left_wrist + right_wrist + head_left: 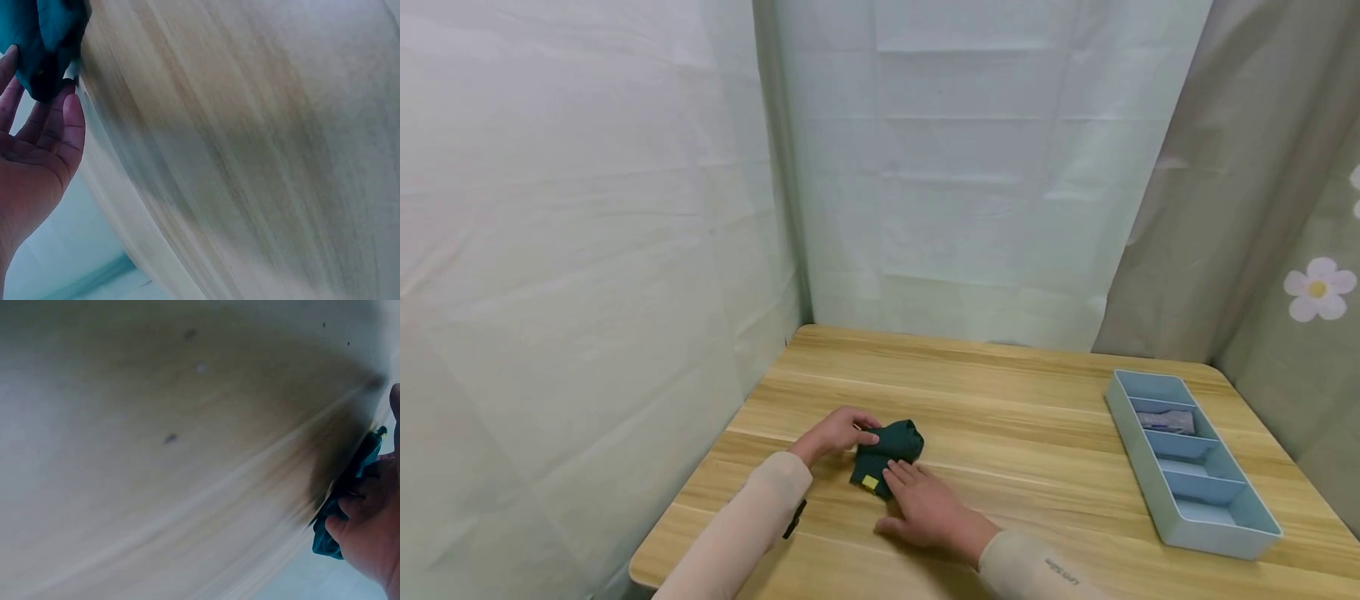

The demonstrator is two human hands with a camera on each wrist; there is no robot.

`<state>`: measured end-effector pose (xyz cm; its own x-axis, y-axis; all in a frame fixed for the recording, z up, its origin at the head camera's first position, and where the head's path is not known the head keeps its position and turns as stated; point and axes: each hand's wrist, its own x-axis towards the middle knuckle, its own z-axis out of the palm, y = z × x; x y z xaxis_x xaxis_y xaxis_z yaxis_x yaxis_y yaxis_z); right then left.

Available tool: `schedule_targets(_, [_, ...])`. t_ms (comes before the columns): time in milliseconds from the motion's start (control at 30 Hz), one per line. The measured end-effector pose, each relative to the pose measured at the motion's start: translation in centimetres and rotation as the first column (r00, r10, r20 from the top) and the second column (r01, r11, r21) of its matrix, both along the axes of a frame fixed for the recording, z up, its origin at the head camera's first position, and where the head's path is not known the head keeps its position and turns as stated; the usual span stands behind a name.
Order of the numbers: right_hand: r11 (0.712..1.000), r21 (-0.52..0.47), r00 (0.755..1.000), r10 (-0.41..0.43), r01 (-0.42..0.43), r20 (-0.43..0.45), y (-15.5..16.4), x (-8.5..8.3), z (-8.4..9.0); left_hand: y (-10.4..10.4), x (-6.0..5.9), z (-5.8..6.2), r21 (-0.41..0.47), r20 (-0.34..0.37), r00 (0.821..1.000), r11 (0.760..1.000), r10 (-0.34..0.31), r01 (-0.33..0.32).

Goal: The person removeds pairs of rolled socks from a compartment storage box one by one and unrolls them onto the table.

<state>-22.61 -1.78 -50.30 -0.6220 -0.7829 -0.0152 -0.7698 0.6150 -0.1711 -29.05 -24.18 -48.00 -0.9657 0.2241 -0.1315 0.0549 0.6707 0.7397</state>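
A dark green folded cloth [886, 454] with a small yellow tag lies on the wooden table [1015, 417], left of the middle. My left hand [841, 432] is at the cloth's left edge and pinches it between thumb and fingers; the left wrist view shows its fingertips [70, 103] against the green cloth [44, 37]. My right hand [922, 502] lies on the near side of the cloth, fingers stretched flat over it beside the tag. The right wrist view catches that hand [370, 531] at the right border, on top of the cloth [353, 478].
A light blue divided tray [1187, 517] stands along the table's right side, with a grey folded item [1167, 421] in its second compartment from the far end. Pale curtains close in the left and back; a flowered curtain hangs at the right.
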Motion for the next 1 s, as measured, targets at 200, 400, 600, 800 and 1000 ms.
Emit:
schedule_targets(200, [0.999,0.046,1.0,-0.006,0.007,-0.024,-0.1,0.1,0.0,0.1,0.1,0.0,0.007,-0.015,0.999,0.999,-0.051,0.051])
schedule_targets(400, [0.999,0.016,0.998,-0.027,0.028,-0.053,-0.2,0.1,0.3,0.4,0.1,-0.3,0.005,-0.007,0.998,0.998,-0.064,0.064])
schedule_targets(600, [0.999,0.036,0.998,-0.034,0.036,-0.052,-0.2,0.1,0.2,0.5,-0.4,-0.2,-0.012,0.011,0.998,0.998,-0.058,0.058])
schedule_targets(800, [0.998,0.058,0.999,-0.023,0.026,-0.047,-0.1,-0.1,0.3,0.9,-0.8,0.1,-0.09,-0.009,0.997,0.993,-0.074,0.072])
schedule_targets(1000, [0.997,0.073,0.999,-0.012,0.016,-0.049,-0.2,0.0,0.5,0.9,-1.3,-0.5,-0.08,-0.067,0.997,0.996,-0.05,0.045])
